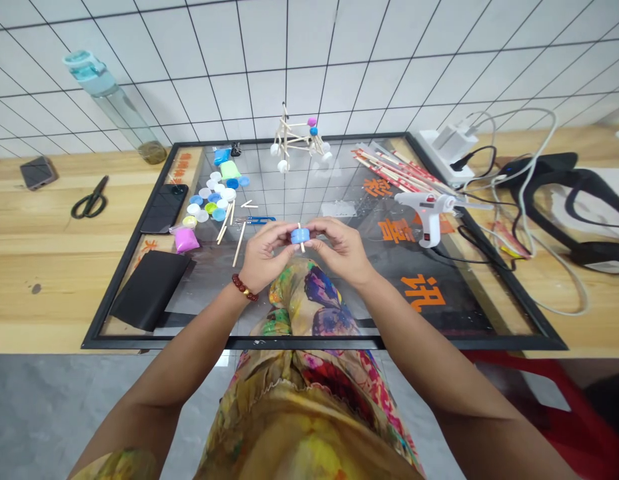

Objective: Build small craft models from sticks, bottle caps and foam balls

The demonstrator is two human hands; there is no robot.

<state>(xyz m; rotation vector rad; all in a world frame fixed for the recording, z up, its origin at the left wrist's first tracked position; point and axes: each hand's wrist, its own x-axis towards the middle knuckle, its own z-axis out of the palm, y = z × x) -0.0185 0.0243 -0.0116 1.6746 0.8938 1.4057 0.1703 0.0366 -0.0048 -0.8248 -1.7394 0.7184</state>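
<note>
Blue caps between both hands, stick crossing the grip

The blue bottle-cap piece (pixel 300 235), perhaps two caps together, sits right between the fingertips of the left hand (pixel 267 257) and the right hand (pixel 342 250). The fingers of both are closed on it from opposite sides, so neither hand is nearer. A thin wooden stick (pixel 302 247) shows at both ends of the piece, one end pointing away past the fingers, the other back towards the body; its long axis runs across the hand-to-hand line. Whether it is one stick right through, I cannot tell.

Beyond the fingers, by the wall, stands a stick frame (pixel 285 137) with white round pieces low on it. Left of the left fingers lie loose bottle caps (pixel 228 194) and wooden sticks (pixel 239 245); well right of the right fingers is the glue gun (pixel 429 215)
</note>
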